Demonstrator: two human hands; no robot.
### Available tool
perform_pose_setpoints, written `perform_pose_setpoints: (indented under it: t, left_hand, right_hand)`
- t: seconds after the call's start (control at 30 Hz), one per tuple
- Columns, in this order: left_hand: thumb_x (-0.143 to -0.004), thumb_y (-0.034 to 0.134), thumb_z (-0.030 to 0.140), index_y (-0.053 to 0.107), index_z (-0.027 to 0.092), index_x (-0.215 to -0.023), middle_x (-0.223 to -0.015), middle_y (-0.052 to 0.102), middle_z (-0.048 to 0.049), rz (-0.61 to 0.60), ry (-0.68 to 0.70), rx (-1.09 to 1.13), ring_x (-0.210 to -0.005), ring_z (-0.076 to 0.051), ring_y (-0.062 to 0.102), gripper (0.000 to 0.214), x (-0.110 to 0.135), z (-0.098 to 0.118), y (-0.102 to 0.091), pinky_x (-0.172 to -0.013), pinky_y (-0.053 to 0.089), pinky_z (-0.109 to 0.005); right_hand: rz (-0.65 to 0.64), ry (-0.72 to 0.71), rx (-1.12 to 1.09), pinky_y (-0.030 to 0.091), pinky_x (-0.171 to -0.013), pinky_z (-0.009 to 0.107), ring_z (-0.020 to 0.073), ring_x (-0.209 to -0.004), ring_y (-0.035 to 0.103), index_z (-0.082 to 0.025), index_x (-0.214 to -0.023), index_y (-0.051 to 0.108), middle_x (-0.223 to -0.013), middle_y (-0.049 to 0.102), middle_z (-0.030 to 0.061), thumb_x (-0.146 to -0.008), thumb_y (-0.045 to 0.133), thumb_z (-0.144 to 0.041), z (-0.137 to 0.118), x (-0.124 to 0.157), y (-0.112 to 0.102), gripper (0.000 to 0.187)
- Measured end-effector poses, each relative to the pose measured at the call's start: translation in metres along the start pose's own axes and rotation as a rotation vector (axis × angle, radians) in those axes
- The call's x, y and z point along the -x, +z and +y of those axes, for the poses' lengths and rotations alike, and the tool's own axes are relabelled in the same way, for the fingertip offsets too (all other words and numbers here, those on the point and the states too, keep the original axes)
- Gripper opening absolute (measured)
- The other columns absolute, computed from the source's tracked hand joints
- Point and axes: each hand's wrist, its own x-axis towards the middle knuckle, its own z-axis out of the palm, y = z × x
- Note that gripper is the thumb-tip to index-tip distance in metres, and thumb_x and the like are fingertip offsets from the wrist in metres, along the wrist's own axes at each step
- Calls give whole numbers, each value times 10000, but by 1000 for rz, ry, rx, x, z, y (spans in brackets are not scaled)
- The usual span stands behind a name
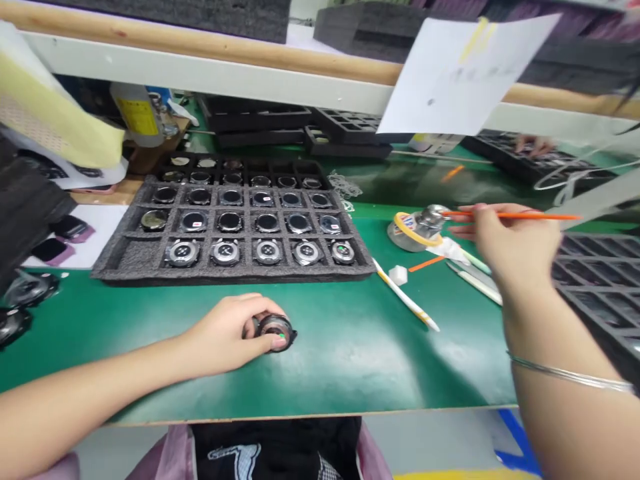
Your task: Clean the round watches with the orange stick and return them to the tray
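Observation:
My left hand [235,333] is closed round a dark round watch case [277,331] with a small green spot, low over the green table. In my right hand [520,243] is a thin orange stick [537,216], pinched between fingers and thumb and lying nearly level. Its left end meets the metal top of a squat clear bottle [413,241], which has a yellow band round it. Whether the stick enters the top, I cannot tell. Beyond my left hand, a grey foam tray [235,272] holds several watch cases, the front row showing their backs.
A white-and-yellow pen [406,295], a small white block [399,275] and white-handled tweezers [477,283] lie near the bottle. Another foam tray [595,300] stands right. A shelf edge [225,67] with a hanging paper [460,80] crosses above. Another person's hand [535,145] is at the far right.

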Motion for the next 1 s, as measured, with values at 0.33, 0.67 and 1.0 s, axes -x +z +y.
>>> perform_pose_setpoints:
  t: [0.33,0.67,1.0]
  left_hand:
    - [-839,796,280,756,155,-1076,-928,681,-11,18,27,3,-619,-87,522,270,-3,-3,2,-640,448,-235]
    - [-894,777,286,752,116,-1121,-811,598,13,16,90,-64,-648,-110,547,285,-3,-5,2,-652,437,-238]
    - [-933,735,300,745,169,-1103,-839,626,9,-54,141,-89,-664,-121,546,215,-3,-5,1,-691,446,-239]
  right_hand:
    - [-466,-310,-436,581,-654,228,130,-679,762,-230,-831,742,-752,798,7,-941,704,-249,-138,133,-25,117]
    - [-988,-220,-714,605,-676,233,153,-722,765,-233,-842,707,-815,804,6,-944,703,-250,-161,150,-6,103]
    - [-706,-221,-759,601,-659,240,152,-719,743,-232,-814,633,-777,750,13,-925,670,-97,-154,190,-17,179]
